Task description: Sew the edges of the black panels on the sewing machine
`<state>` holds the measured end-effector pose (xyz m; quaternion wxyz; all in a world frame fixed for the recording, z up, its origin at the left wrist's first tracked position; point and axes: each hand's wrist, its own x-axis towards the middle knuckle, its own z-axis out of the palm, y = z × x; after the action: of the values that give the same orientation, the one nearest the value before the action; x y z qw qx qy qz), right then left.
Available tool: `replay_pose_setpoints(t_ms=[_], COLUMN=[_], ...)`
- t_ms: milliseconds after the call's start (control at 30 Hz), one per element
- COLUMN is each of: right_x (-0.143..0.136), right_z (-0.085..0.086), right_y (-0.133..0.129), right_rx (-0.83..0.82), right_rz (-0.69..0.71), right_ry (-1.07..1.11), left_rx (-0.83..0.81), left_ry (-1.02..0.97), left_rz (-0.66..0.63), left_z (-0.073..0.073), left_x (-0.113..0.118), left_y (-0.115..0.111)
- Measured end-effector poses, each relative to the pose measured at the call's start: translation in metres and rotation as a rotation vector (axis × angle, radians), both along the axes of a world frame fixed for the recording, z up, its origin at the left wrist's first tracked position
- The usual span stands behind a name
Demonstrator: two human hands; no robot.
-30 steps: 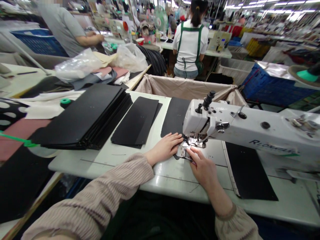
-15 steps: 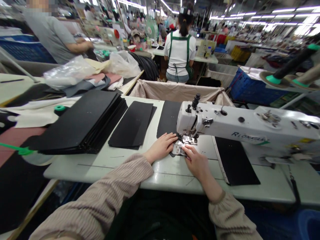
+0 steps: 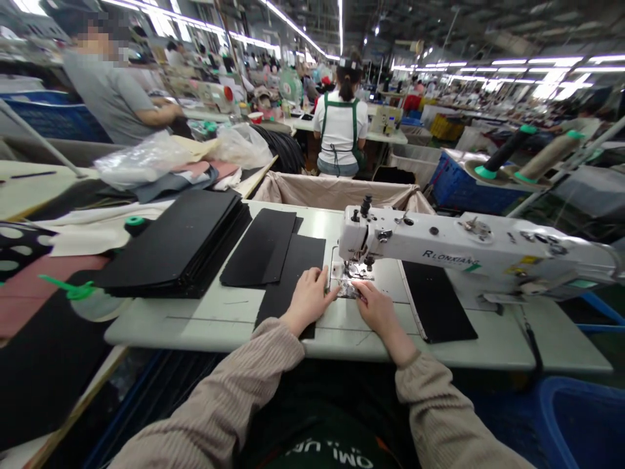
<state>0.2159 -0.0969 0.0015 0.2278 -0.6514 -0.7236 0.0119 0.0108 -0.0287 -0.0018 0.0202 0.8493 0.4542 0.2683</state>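
Note:
My left hand (image 3: pixel 308 298) rests on a black panel (image 3: pixel 303 255), fingers lying over its right side and thumb stretched toward the needle plate. The panel lies on the sewing table, left of the white sewing machine (image 3: pixel 405 234). Just in front of the presser foot (image 3: pixel 359 268), my right hand (image 3: pixel 377 311) has its thumb and fingers drawn together at the plate's edge. Whatever they pinch is too small to make out. Further left, more black panels (image 3: pixel 258 244) overlap the one under my left hand.
A thick stack of black panels (image 3: pixel 176 241) stands at the left, by a green thread spool (image 3: pixel 137 225). One black panel (image 3: pixel 439 303) lies right of the needle area. Behind the table is a cloth-lined bin (image 3: pixel 336 192). Two co-workers (image 3: pixel 342 130) (image 3: pixel 114 91) are beyond.
The black panel has come out from beside the machine head, leftward and toward me, with my left hand on it. My right hand stays by the needle plate. The camera view has shifted.

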Motion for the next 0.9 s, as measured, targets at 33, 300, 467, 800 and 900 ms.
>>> replay_pose_setpoints(t_ms=[33, 300, 467, 800, 900], right_x=[0.001, 0.004, 0.01, 0.031, 0.034], right_z=[0.0, 0.01, 0.01, -0.025, -0.031], right_y=[-0.001, -0.03, -0.062, -0.151, -0.168], right_rx=[0.009, -0.015, -0.172, -0.183, -0.129], right_rz=[0.007, 0.165, 0.227, 0.014, -0.027], right_ry=[0.019, 0.234, 0.157, 0.234, 0.29], left_rx=[-0.001, -0.267, -0.255, -0.205, -0.275], left_ry=[0.012, 0.091, 0.115, 0.082, -0.037], left_rz=[0.003, -0.241, -0.335, -0.483, -0.552], left_z=[-0.005, -0.012, -0.006, -0.004, -0.003], left_x=[-0.008, -0.099, -0.083, 0.028, 0.037], left_y=[-0.015, -0.119, -0.123, -0.112, -0.109])
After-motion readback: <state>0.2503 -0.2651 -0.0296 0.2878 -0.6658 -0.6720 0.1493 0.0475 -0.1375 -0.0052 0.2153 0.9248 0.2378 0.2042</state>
